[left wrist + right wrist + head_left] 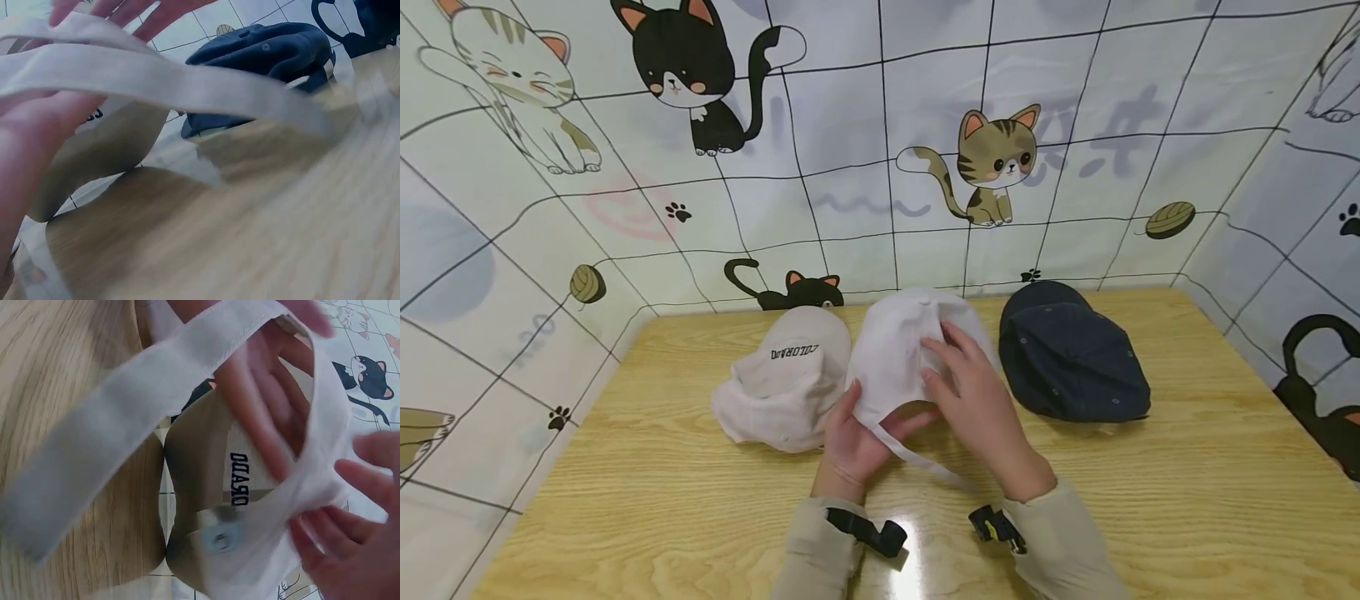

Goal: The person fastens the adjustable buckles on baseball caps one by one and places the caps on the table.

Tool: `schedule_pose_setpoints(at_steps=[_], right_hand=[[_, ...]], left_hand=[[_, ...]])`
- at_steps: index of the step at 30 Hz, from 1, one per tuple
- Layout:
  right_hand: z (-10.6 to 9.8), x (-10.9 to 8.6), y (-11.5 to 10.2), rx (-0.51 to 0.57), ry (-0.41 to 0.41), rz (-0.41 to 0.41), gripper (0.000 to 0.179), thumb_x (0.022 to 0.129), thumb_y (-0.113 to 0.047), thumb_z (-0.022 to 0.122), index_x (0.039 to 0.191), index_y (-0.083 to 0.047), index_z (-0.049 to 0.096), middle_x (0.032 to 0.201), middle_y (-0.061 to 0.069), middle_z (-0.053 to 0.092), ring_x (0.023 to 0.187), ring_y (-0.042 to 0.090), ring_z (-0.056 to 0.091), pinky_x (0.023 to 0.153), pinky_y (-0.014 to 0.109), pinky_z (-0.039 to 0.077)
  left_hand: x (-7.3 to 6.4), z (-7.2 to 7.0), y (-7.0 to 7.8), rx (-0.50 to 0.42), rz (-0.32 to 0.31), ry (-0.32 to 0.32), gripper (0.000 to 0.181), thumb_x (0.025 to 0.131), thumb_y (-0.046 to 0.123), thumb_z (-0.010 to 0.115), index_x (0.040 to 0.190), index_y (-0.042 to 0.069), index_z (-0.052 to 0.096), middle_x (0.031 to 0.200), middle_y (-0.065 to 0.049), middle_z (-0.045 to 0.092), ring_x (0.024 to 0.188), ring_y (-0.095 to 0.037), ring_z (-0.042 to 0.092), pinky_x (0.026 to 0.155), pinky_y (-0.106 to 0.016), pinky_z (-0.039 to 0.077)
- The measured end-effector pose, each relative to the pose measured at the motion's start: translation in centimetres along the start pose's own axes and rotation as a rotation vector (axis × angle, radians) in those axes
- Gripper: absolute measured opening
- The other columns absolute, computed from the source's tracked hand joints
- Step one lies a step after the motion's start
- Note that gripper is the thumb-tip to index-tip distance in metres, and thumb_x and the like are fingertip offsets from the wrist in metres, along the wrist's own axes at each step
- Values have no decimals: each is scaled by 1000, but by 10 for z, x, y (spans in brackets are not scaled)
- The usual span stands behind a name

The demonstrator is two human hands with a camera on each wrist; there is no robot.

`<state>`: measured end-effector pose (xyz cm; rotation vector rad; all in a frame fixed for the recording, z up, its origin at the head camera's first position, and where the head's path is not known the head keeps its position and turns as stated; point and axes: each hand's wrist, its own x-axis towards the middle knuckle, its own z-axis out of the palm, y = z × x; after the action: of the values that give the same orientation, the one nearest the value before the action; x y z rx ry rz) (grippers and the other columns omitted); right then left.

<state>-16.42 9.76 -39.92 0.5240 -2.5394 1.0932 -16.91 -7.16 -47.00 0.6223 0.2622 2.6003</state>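
A white baseball cap [891, 358] is in the middle of the table with its back opening towards me. My left hand [853, 446] holds it at the lower left edge, thumb outside and fingers inside the opening. My right hand [985, 408] rests extended fingers on the cap's right side. A loose white strap [125, 431] hangs from the opening; its free end trails right in the head view. On the left lies an off-white cap [782, 392] with dark lettering. To the right sits a navy cap [1067, 358]. The white cap's brim is hidden in the head view.
The caps are on a light wood-grain table [647, 517]. Behind and beside it rises a white grid-patterned sheet [850, 108] with cartoon cats. Dark wrist-worn devices sit on both sleeves, such as the left one [868, 532].
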Motion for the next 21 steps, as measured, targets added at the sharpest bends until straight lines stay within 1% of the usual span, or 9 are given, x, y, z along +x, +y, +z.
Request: schedule_pose_setpoints(at_steps=[2, 4, 6, 9, 12, 14, 18, 20, 21], right_hand=[[-2, -1, 0, 58, 74, 19, 26, 90, -35, 52, 107, -18, 62, 118, -2, 52, 94, 15, 55, 75, 35, 47], [-5, -1, 0, 112, 126, 25, 21, 89, -35, 53, 91, -18, 65, 95, -7, 58, 74, 9, 56, 62, 28, 47], [-6, -1, 1, 154, 134, 30, 22, 89, -35, 53, 82, -18, 65, 78, -10, 59, 66, 5, 54, 56, 25, 45], [-6, -1, 2, 159, 97, 45, 26, 89, -37, 53, 76, -19, 66, 68, -12, 59, 59, 2, 53, 53, 24, 43], [-4, -1, 2, 126, 5, 80, 31, 89, -40, 51, 72, -20, 67, 64, -11, 59, 58, 2, 53, 55, 25, 43], [-1, -1, 4, 85, -104, 108, 36, 89, -42, 50, 67, -19, 65, 60, -10, 57, 57, 4, 51, 55, 26, 41], [7, -4, 9, 1, -321, 164, 43, 89, -46, 47, 57, -18, 53, 51, -9, 42, 49, 9, 40, 50, 26, 35], [12, -6, 13, -20, -388, 191, 42, 89, -46, 48, 57, -18, 50, 50, -7, 37, 47, 12, 37, 48, 27, 32], [14, -7, 15, -19, -406, 203, 39, 89, -45, 48, 59, -19, 51, 51, -7, 38, 48, 12, 37, 48, 27, 33]], left_hand=[[2, 1, 1, -7, 20, 15, 50, 96, 37, 31, 140, 19, 17, 142, -11, 24, 130, -35, 16, 98, -61, 9], [4, 2, 3, -11, 65, 32, 50, 96, 40, 28, 140, 19, 17, 142, -11, 25, 131, -35, 15, 97, -62, 12], [6, 3, 6, -5, 117, 55, 49, 96, 41, 28, 139, 19, 19, 141, -11, 27, 130, -34, 16, 97, -61, 15], [8, 6, 10, 7, 176, 112, 47, 95, 41, 32, 137, 20, 25, 138, -8, 32, 130, -31, 20, 99, -57, 18], [9, 8, 14, 19, 212, 164, 47, 94, 41, 36, 136, 20, 28, 135, -4, 35, 129, -25, 23, 102, -50, 18], [9, 9, 17, 22, 232, 181, 48, 93, 42, 38, 136, 20, 29, 135, -3, 36, 130, -21, 23, 103, -46, 17], [10, 10, 21, 23, 263, 166, 51, 93, 43, 39, 137, 20, 28, 137, 0, 35, 130, -18, 22, 105, -41, 16], [11, 11, 22, 22, 271, 154, 51, 93, 43, 38, 137, 21, 27, 137, 0, 34, 131, -17, 21, 105, -40, 15], [11, 12, 23, 21, 276, 150, 51, 93, 43, 38, 137, 21, 27, 137, 0, 34, 131, -17, 21, 105, -40, 15]])
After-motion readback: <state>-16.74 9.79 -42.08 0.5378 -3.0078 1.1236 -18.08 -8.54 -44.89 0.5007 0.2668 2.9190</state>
